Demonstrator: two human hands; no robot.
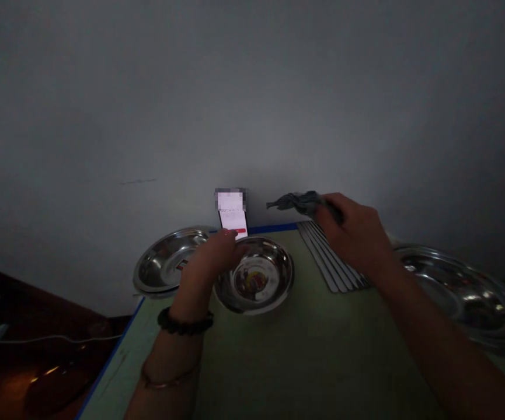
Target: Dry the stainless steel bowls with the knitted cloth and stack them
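Observation:
My left hand [217, 252], wearing a dark bead bracelet, reaches over the left rim of a shiny steel bowl [274, 294]. Its fingers stretch to the lit screen of a phone [231, 217], at a red button low on it; in the dim light I cannot tell whether they touch. The phone leans against the wall. My right hand [352, 233] is closed around a bunched, dark striped cloth [298, 202], raised above the table. Below that hand lies a row of long, flat metal utensils [328, 262], partly hidden by it.
Another steel bowl [153, 271] stands at the table's left corner. To the right, partly behind my forearm, is a large steel basin [475, 303]. The pale green table [305, 361] has a blue edge and meets a grey wall [252, 99]. A white cable [59, 337] runs at lower left.

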